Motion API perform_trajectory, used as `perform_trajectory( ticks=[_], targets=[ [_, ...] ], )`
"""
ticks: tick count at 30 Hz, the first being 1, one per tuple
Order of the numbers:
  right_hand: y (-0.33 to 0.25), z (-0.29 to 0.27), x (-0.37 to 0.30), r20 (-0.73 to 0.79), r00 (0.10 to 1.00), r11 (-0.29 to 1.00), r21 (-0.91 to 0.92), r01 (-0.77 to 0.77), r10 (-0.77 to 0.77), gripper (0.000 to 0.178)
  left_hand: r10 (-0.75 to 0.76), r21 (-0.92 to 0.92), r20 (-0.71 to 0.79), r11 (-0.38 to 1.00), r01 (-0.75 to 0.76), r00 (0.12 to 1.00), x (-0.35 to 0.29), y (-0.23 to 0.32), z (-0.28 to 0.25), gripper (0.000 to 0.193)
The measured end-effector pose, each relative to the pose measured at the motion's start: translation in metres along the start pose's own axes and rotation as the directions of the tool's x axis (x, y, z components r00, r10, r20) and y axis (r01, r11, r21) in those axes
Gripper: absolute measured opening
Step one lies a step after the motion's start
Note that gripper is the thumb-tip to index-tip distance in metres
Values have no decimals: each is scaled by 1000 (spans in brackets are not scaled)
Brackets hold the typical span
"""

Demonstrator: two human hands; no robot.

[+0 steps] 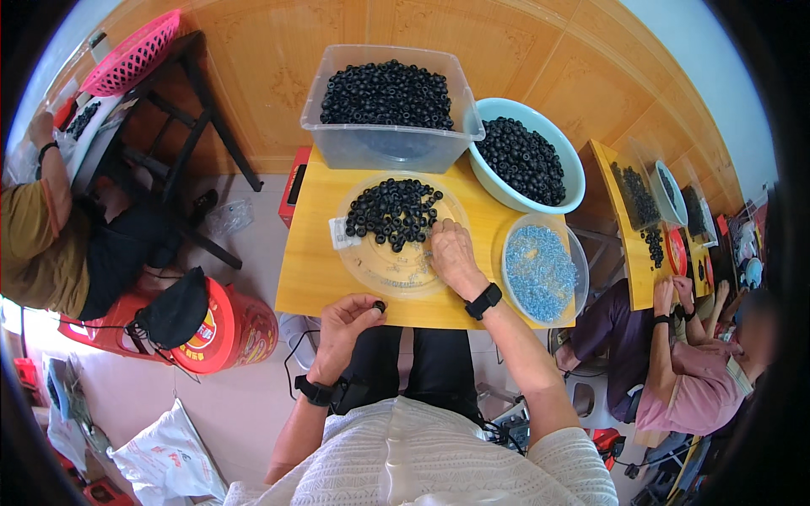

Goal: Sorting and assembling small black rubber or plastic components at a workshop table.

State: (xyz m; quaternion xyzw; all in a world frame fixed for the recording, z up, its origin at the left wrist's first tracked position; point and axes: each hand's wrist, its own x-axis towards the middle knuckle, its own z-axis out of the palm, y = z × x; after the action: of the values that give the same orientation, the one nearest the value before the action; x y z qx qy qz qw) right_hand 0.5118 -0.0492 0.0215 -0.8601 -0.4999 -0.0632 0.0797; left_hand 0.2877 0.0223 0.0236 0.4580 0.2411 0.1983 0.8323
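Yellow table, left hand pinching 1 black ring, right hand — grip unclear

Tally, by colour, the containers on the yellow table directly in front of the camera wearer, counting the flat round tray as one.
Light blue: 1 (bowl)
Clear: 3 (rectangular bin, flat round tray, tub of small blue pieces)
Total: 4

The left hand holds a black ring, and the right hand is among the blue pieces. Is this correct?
Not fully: the head view shows the right hand at the clear round tray, not among the blue pieces. The left hand does hold a black ring.
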Motion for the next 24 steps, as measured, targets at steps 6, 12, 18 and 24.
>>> perform_trajectory(
  ticks=[6,12,18,24],
  targets=[
    [2,-18,-9,-119,979,883,460,-95,167,9,22,-67,-2,998,-22,1000,-5,6,1,18],
    [-50,-50,-50,100,992,318,940,-121,79,11,64,-108,6,992,-63,998,-7,5,3,21],
    [-76,-61,-67,107,993,315,942,-115,45,9,86,-73,40,994,-83,995,-9,4,5,21],
    [-75,-71,-73,172,985,397,902,-168,28,5,80,19,62,997,-81,995,-15,9,9,18]
  ],
)
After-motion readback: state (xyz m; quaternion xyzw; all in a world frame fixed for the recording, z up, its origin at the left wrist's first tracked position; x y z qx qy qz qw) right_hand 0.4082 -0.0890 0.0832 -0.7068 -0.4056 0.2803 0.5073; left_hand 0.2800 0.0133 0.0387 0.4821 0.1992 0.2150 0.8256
